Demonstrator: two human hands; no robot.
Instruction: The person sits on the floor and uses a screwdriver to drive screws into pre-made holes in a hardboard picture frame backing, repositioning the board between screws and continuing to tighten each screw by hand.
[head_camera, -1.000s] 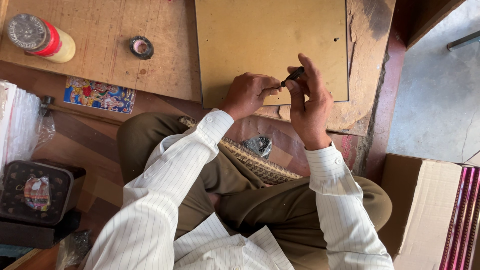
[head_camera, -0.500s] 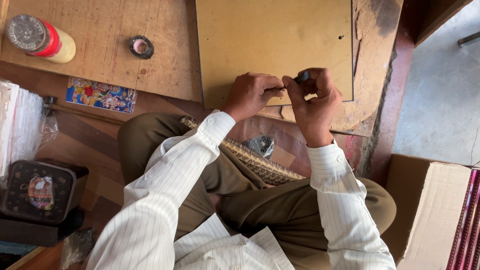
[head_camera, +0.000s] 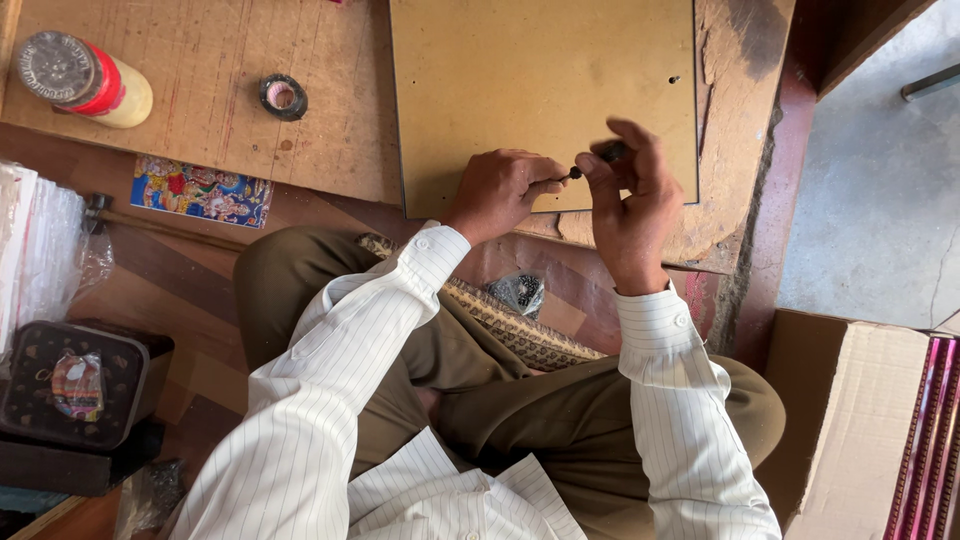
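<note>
A tan square board (head_camera: 540, 90) lies on the low wooden worktable (head_camera: 200, 150) in front of me. Over its near edge, my left hand (head_camera: 505, 190) pinches a thin dark pin-like piece (head_camera: 572, 174) that points right. My right hand (head_camera: 632, 205) meets it there, fingers curled around a small dark tool (head_camera: 612, 152) whose tip touches the piece. Both hands hover just above the board's edge. What the tool is exactly I cannot tell.
A glue bottle with a red band (head_camera: 82, 82) and a small tape roll (head_camera: 283, 97) sit on the table at left. A colourful picture card (head_camera: 202, 190) lies at the table edge. A dark box (head_camera: 75, 385) stands left, a cardboard box (head_camera: 860, 420) right.
My right hand has lifted and opened slightly, the fingers now raised above the small dark tool. The left hand stays in place on the thin piece.
</note>
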